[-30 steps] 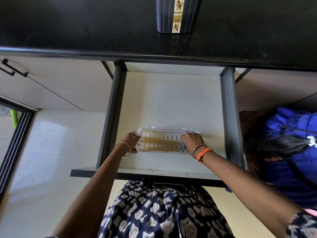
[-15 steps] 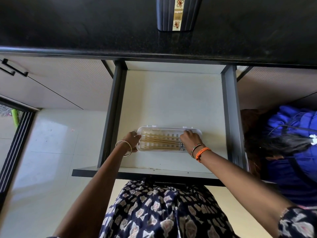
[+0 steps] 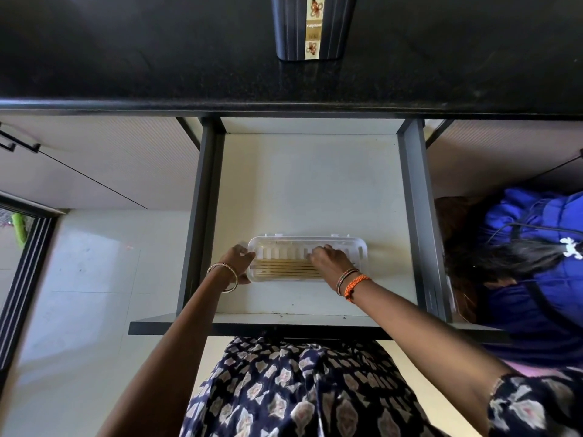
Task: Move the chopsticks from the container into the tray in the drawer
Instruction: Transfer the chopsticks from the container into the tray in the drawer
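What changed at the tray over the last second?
The right hand slid leftward along the tray, from its right end toward the middle, over the chopsticks. The left hand stayed at the tray's left end. Tray, drawer and container on the counter did not move.

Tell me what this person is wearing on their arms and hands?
Both forearms are bare, with no gloves. The left hand has thin gold-coloured bangles at the wrist. The right hand has a dark beaded bracelet and a braided orange thread band beside it. A dark sleeve with a pale printed pattern shows near the right elbow.
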The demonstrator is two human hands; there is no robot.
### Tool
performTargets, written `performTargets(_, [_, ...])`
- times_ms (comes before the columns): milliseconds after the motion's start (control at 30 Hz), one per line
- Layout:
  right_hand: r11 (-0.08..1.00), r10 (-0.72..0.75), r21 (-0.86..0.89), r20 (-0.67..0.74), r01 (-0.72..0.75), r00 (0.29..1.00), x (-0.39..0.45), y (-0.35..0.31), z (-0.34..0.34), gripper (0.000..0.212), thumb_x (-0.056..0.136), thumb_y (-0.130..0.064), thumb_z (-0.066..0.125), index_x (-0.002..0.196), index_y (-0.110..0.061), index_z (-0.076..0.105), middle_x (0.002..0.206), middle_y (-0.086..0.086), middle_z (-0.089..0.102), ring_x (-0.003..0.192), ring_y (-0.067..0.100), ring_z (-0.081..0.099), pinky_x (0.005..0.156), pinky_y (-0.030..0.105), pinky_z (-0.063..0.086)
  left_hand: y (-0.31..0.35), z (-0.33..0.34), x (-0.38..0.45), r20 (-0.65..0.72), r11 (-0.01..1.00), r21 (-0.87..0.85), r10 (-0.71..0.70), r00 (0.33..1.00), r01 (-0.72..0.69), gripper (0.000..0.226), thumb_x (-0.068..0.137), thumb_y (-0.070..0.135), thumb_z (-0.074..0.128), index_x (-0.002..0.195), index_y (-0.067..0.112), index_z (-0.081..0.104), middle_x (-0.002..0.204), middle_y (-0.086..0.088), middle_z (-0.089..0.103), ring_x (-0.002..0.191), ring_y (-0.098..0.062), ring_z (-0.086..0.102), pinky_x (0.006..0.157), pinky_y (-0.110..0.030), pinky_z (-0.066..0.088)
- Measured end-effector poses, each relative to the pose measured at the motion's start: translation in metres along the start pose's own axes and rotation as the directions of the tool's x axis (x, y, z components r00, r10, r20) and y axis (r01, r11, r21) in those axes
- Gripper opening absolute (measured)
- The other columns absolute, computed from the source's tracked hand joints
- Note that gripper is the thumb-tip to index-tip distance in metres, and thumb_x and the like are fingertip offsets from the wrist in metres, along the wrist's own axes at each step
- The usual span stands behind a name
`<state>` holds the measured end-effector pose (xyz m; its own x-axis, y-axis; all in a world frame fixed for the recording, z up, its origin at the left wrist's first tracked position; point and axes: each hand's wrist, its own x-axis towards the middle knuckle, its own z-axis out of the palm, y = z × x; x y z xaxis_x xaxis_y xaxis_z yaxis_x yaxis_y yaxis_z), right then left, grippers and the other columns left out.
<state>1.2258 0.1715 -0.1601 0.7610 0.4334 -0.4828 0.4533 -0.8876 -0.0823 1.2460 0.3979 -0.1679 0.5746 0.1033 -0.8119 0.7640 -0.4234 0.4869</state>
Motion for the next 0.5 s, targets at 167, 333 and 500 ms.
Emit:
performTargets(167, [0.999,-0.038,0.003,0.000,0.038,0.999,0.001,-0.006,-0.009,0.052,0.082,0.017,0.050,0.129,-0.007,0.051,0.117,0.012,0.058,0.110,0.029,0.055,0.082,0.035,0.051,0.004,0.001,-0.002,0.034,0.999,0.050,-0.001,0.999,0.000,0.019,0.095,0.020,0.041,0.110,0.009,0.048,0.096,-0.015,0.058,0.085,-0.031,0.062,0.071,-0.042,0.056])
performTargets(333, [0.992,0.015,0.127,-0.152,0.004,0.988,-0.001,0.001,-0.051,0.043,0.082,0.008,0.044,0.115,-0.012,0.064,0.110,0.009,0.066,0.106,0.029,0.061,0.080,0.035,0.053,0.038,-0.009,-0.014,-0.170,0.948,0.258,0.234,0.957,-0.186,0.031,0.093,0.011,0.046,0.120,-0.004,0.046,0.116,-0.027,0.058,0.104,-0.039,0.057,0.086,-0.035,0.045])
performTargets(500, [0.910,0.284,0.413,-0.547,-0.041,0.787,0.017,0.049,-0.169,0.041,0.080,0.001,0.046,0.104,-0.019,0.073,0.111,0.006,0.072,0.104,0.029,0.066,0.085,0.037,0.055,0.158,-0.045,-0.045,-0.354,0.783,0.255,0.622,0.699,-0.568,0.029,0.089,0.000,0.041,0.113,0.003,0.057,0.115,-0.016,0.064,0.101,-0.031,0.062,0.083,-0.026,0.045])
